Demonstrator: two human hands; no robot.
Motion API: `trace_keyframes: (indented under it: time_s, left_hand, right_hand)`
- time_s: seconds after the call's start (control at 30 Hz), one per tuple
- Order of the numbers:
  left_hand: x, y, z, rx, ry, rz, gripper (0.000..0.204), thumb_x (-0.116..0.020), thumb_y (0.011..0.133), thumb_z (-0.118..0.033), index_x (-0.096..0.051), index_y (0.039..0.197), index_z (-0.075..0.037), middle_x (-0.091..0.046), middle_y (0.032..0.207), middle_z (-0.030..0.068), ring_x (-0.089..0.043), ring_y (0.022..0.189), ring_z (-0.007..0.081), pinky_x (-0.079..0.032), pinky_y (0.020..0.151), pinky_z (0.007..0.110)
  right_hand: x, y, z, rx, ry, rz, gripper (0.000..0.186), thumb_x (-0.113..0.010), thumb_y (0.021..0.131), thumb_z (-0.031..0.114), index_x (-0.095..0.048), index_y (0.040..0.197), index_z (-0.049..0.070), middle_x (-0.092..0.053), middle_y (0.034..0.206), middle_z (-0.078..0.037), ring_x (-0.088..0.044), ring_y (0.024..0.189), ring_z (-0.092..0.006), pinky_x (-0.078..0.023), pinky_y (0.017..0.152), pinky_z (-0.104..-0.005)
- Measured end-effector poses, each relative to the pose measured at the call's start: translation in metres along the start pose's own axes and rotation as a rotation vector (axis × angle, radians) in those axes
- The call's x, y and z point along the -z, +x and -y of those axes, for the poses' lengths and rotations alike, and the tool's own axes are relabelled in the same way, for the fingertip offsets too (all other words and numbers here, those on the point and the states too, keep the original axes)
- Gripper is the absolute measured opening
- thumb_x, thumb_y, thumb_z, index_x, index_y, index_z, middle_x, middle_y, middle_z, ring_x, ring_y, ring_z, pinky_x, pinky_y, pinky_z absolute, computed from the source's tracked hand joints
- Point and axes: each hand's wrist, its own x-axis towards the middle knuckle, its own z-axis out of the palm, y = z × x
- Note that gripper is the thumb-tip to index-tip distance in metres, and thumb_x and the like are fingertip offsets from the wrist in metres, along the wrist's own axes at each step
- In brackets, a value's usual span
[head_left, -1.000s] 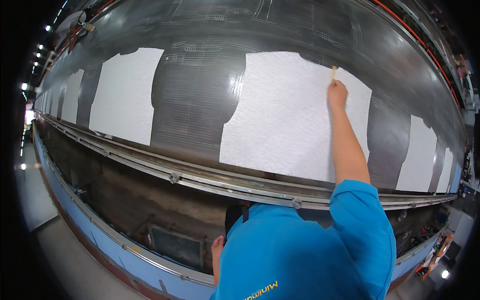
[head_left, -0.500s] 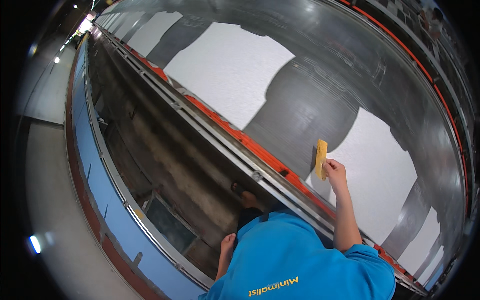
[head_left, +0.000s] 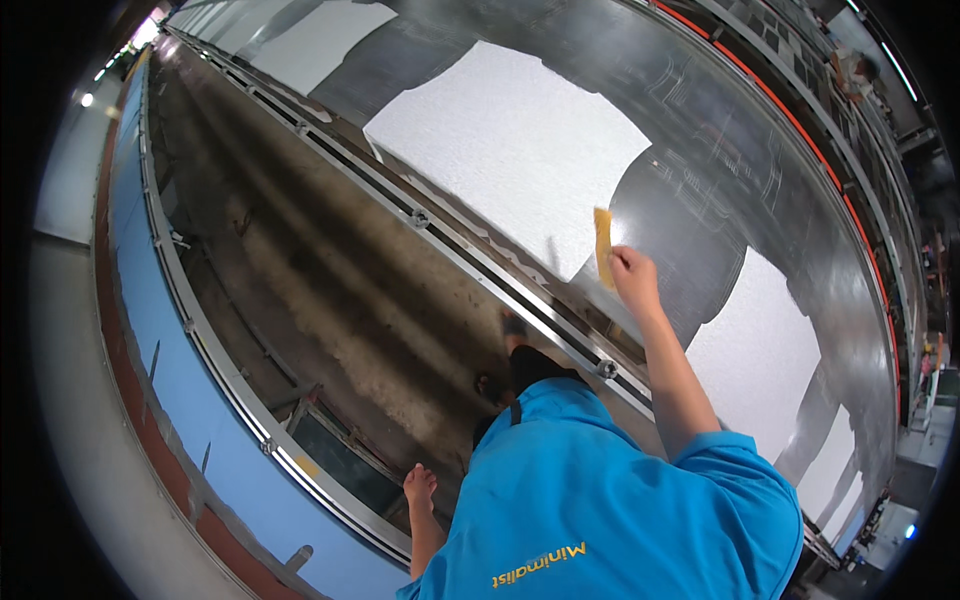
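My right hand (head_left: 637, 275) is closed, pinching a flat tan-yellow strip (head_left: 602, 243) between thumb and fingers. The strip stands on its long side above the dark table, beside the right corner of a white shirt-shaped fabric panel (head_left: 510, 150). Whether it touches the panel or the table I cannot tell. A second white panel (head_left: 760, 330) lies on the table to the right of that hand, near my forearm. Down at my side, over the aisle, hangs my left hand (head_left: 420, 486), with its fingers loosely bent and nothing seen in them.
The long dark table (head_left: 690, 215) slopes away to the upper left, carrying several white panels. A metal rail (head_left: 470, 258) runs along its near edge. Across the floor aisle (head_left: 370, 310) on my left is another long table with a light-blue top (head_left: 225, 420). Another person (head_left: 858, 75) is at the far right.
I have moved along the table toward the upper left. The right hand and strip have gone from the right panel's corner to the one further left. The orange-red edging has dropped from the near edge in view.
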Motion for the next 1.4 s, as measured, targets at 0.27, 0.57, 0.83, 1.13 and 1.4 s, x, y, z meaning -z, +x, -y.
trace_keyframes:
  time_s: [0.27,0.57,0.83,1.13,1.4]
  left_hand:
    - [0.005,0.092,0.019,-0.395,0.602,0.234,0.028,-0.06,0.098,-0.034,-0.062,0.106,-0.007,-0.067,0.092,0.0062,-0.063,0.076,0.0151,-0.051,0.066,0.027]
    - [-0.053,0.026,-0.221,-0.043,0.287,0.029,0.033,-0.06,0.098,-0.035,-0.063,0.112,-0.005,-0.068,0.099,0.0075,-0.064,0.082,0.0148,-0.051,0.071,0.026]
    - [-0.149,0.011,-0.352,-0.179,0.455,0.168,0.044,-0.06,0.098,-0.037,-0.059,0.125,-0.002,-0.066,0.106,0.0083,-0.064,0.09,0.0154,-0.052,0.076,0.028]
    - [-0.193,0.019,-0.389,-0.15,0.625,0.22,0.045,-0.06,0.099,-0.033,-0.058,0.127,0.001,-0.068,0.104,0.0075,-0.065,0.09,0.0137,-0.052,0.079,0.027]
    - [-0.164,0.011,-0.395,-0.13,0.686,0.154,0.045,-0.062,0.097,-0.034,-0.061,0.121,0.004,-0.069,0.098,0.0071,-0.065,0.086,0.0122,-0.052,0.075,0.026]
  right_hand:
    - [-0.077,0.122,-0.019,-0.039,-0.176,-0.34,0.023,-0.056,0.087,0.011,-0.072,0.103,0.005,-0.07,0.094,-0.02,-0.068,0.083,-0.0355,-0.053,0.073,-0.0423]
    - [-0.188,0.141,0.068,0.076,0.092,0.235,0.019,-0.059,0.084,0.006,-0.071,0.099,0.004,-0.069,0.091,-0.018,-0.067,0.083,-0.0347,-0.054,0.077,-0.0412]
    - [-0.073,0.296,0.0,-0.057,-0.371,-0.517,0.023,-0.062,0.085,0.005,-0.072,0.106,0.008,-0.067,0.093,-0.014,-0.066,0.079,-0.0278,-0.052,0.071,-0.0382]
    - [-0.215,0.252,0.054,0.113,-0.244,0.164,0.024,-0.06,0.082,0.002,-0.067,0.104,0.007,-0.063,0.097,-0.013,-0.064,0.082,-0.0331,-0.053,0.073,-0.0423]
    - [-0.17,0.323,0.064,0.029,-0.065,-0.251,0.018,-0.062,0.085,0.002,-0.071,0.101,0.004,-0.062,0.08,-0.014,-0.062,0.069,-0.0247,-0.05,0.064,-0.0364]
